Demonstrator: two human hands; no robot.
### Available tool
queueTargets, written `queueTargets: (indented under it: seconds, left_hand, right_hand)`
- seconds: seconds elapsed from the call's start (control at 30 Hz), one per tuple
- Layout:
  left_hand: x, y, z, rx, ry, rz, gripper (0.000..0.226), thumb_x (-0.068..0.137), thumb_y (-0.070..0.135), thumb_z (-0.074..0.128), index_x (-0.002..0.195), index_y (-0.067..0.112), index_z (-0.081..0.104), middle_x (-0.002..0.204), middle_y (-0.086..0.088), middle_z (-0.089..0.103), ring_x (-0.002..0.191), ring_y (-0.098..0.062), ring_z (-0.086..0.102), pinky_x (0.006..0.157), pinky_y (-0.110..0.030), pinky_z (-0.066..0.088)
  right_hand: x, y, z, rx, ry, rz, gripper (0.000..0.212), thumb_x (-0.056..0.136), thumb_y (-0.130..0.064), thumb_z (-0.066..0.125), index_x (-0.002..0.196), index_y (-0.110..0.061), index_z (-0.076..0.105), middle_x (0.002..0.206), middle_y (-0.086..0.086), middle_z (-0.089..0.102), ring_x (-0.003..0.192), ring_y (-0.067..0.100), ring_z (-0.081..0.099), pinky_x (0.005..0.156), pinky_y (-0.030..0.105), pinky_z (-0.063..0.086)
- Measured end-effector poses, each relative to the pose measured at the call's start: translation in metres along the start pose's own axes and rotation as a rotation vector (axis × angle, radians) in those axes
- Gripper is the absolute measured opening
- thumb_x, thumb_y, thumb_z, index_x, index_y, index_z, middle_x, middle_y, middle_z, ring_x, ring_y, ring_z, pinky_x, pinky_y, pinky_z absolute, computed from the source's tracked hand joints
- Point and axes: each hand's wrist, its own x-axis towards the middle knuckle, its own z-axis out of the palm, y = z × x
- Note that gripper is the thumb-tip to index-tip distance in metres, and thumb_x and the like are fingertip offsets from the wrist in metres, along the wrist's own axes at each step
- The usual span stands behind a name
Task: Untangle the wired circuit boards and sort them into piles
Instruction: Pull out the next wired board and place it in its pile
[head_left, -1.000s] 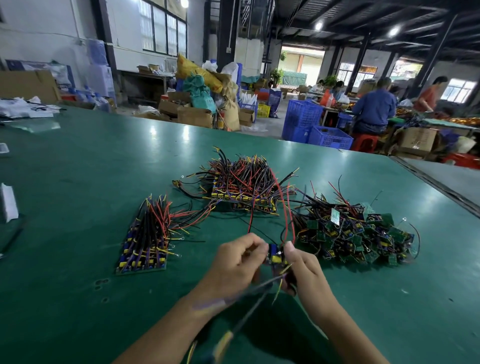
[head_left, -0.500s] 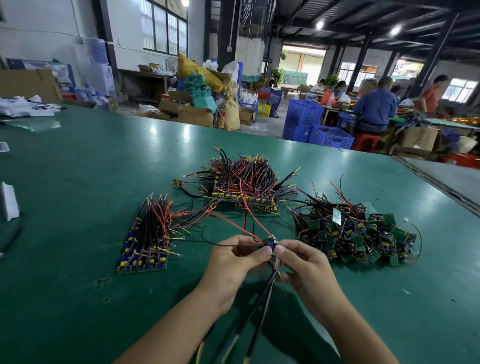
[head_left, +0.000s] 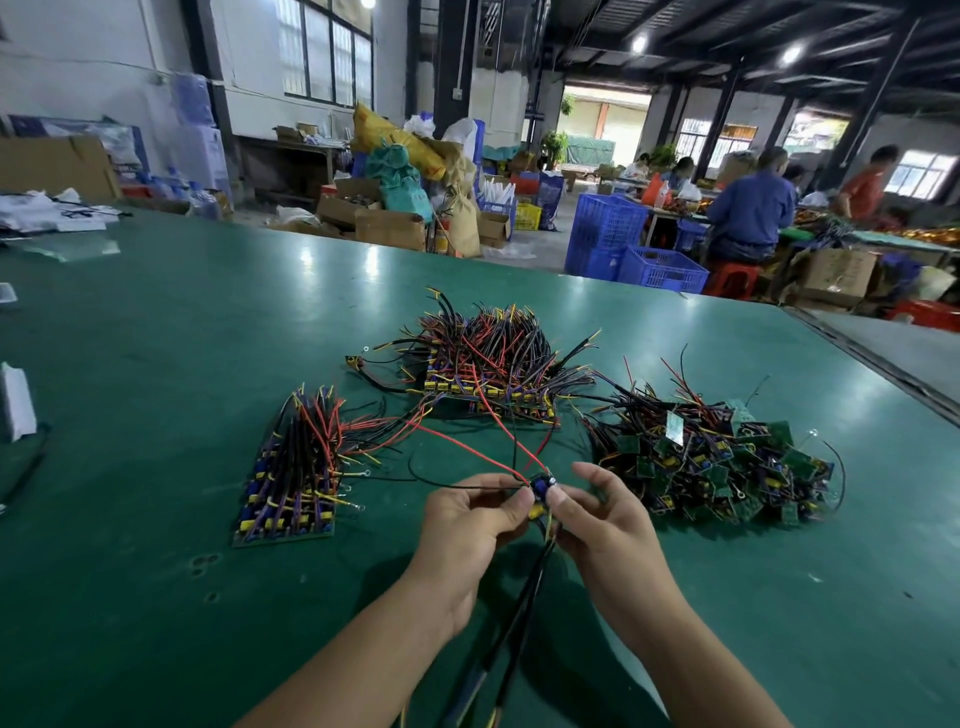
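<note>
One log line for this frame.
left hand: pinches small board | right hand: pinches same board | red wires: trail toward middle pile | tangled pile: right, untouched

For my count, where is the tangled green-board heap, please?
Head view, right side: the tangled heap of green circuit boards lies on the green table beside the right hand.

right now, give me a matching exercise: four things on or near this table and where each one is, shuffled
Things:
1 tangled heap of boards
2 flat stack of boards
3 single board
4 blue crates

Places:
a pinched between left hand and right hand
b floor beyond the table
c table, right side
d table, left side

Pairs: 1-c; 2-d; 3-a; 4-b
</note>
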Motion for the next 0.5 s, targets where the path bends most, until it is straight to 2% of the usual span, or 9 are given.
queueTargets:
  seconds: [0.1, 0.2, 0.27, 0.4, 0.5]
  left_hand:
    - [0.0001, -0.0009, 0.0011, 0.018, 0.014, 0.027, 0.014, 0.079, -0.007, 0.069, 0.078, 0.007, 0.069, 0.075, -0.009, 0.071, 0.072, -0.019, 0.063, 0.072, -0.024, 0.053]
    - [0.0017, -0.0007, 0.0014, 0.015, 0.004, 0.041, 0.014, 0.079, -0.009, 0.068, 0.079, 0.005, 0.07, 0.077, -0.012, 0.071, 0.074, -0.021, 0.063, 0.076, -0.027, 0.053]
    - [0.0025, -0.0011, 0.0009, 0.021, -0.007, 0.054, 0.015, 0.08, -0.009, 0.067, 0.078, 0.005, 0.071, 0.076, -0.01, 0.071, 0.071, -0.018, 0.063, 0.074, -0.024, 0.054]
    - [0.002, -0.0027, 0.0011, 0.012, -0.075, 0.073, 0.028, 0.081, -0.01, 0.064, 0.065, 0.01, 0.075, 0.073, -0.007, 0.07, 0.067, -0.012, 0.064, 0.064, -0.018, 0.053]
    - [0.0031, -0.0015, 0.0005, 0.012, -0.115, 0.08, 0.027, 0.079, -0.007, 0.065, 0.063, 0.012, 0.076, 0.071, -0.006, 0.071, 0.067, -0.012, 0.066, 0.066, -0.021, 0.055]
  right_hand:
    - [0.0001, -0.002, -0.0011, -0.017, 0.019, 0.0, 0.057, 0.066, -0.021, 0.074, 0.118, -0.015, 0.05, 0.09, 0.006, 0.075, 0.083, 0.015, 0.07, 0.079, 0.031, 0.048]
    - [0.0007, -0.0048, -0.0006, 0.008, 0.02, -0.006, 0.06, 0.065, -0.021, 0.074, 0.118, -0.014, 0.048, 0.093, 0.009, 0.075, 0.086, 0.016, 0.071, 0.082, 0.032, 0.05]
    - [0.0023, -0.005, -0.0002, 0.062, 0.018, 0.005, 0.055, 0.067, -0.015, 0.073, 0.116, -0.012, 0.047, 0.088, 0.008, 0.075, 0.08, 0.014, 0.071, 0.075, 0.028, 0.053]
    - [0.0028, -0.0045, -0.0013, 0.265, -0.004, 0.06, 0.029, 0.087, 0.006, 0.058, 0.109, -0.007, 0.044, 0.067, 0.008, 0.066, 0.057, 0.011, 0.062, 0.055, 0.02, 0.052]
    - [0.003, -0.0073, -0.004, 0.296, -0.013, 0.048, 0.035, 0.083, 0.004, 0.061, 0.111, -0.009, 0.043, 0.065, 0.007, 0.062, 0.054, 0.011, 0.055, 0.054, 0.019, 0.049]
